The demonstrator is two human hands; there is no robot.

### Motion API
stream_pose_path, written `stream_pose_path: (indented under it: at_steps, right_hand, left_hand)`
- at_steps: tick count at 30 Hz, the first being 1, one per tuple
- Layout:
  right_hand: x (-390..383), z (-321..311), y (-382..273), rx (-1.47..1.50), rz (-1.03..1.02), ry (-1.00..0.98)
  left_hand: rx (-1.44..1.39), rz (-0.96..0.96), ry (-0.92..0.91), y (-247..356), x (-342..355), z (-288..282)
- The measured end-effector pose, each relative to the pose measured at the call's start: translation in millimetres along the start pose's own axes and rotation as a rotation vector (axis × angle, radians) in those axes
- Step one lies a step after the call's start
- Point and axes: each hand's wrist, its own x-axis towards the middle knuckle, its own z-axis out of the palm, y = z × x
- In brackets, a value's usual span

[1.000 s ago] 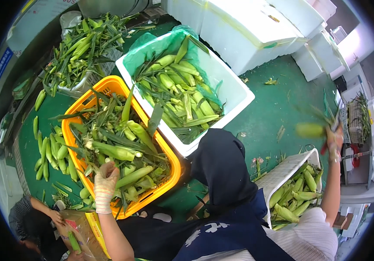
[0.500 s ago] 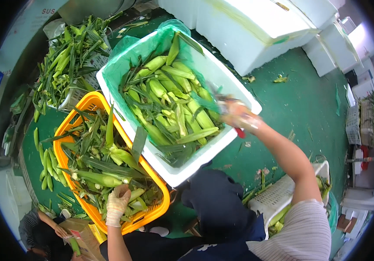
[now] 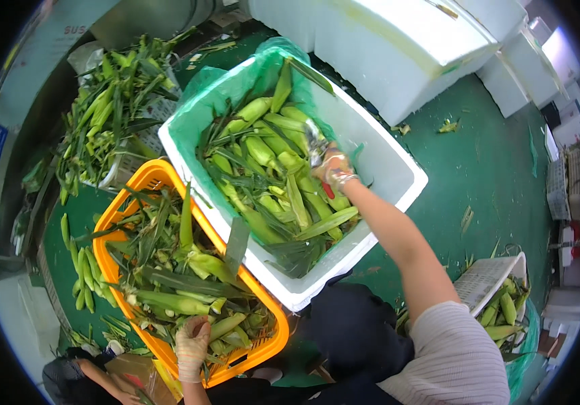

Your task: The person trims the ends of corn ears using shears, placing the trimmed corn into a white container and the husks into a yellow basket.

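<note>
My right hand (image 3: 334,169), in a light glove, is closed on red-handled metal shears (image 3: 317,150) and reaches into the white foam box (image 3: 400,175), over husked corn (image 3: 263,158) and loose leaves on a green liner. My left hand (image 3: 192,347), also gloved, is at the front of the orange crate (image 3: 104,256), beside corn and cut leaves (image 3: 168,304). Its fingers are curled; what they hold, if anything, is hidden.
A leaf-filled basket (image 3: 107,108) stands at upper left, loose corn (image 3: 84,277) on the green floor. White foam boxes (image 3: 398,54) line the top; a white crate of corn (image 3: 472,280) is at lower right. A person (image 3: 94,378) crouches at lower left by cardboard.
My right hand has swung from the far right into the foam box, over the corn. My left hand stays at the orange crate, now lower in view as the view has shifted.
</note>
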Motion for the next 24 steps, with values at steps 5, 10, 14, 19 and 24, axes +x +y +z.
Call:
stream_pose_path:
  at_steps: [5, 10, 14, 19, 24]
  right_hand:
    - [-93, -106, -83, 0.531, -0.425, 0.333]
    - [-202, -140, -172, 0.81, -0.949, 0.268]
    - [-276, -114, -251, 1.198, -1.507, -0.367]
    - [-327, -52, -284, 0.541, -1.401, -0.175]
    - [-318, 30, -244, 0.302, -0.674, -0.394]
  left_hand:
    - [-0.33, -0.04, 0.047, 48, -9, -10]
    - [-0.686, 0.19, -0.235, 117, -8, -15]
    - [-1.257, 0.191, -0.337, 139, -19, -51]
    - [-1.622, 0.23, 0.096, 71, 0, -116]
    - [-1.43, 0.169, 0.721, 11, 4, -158]
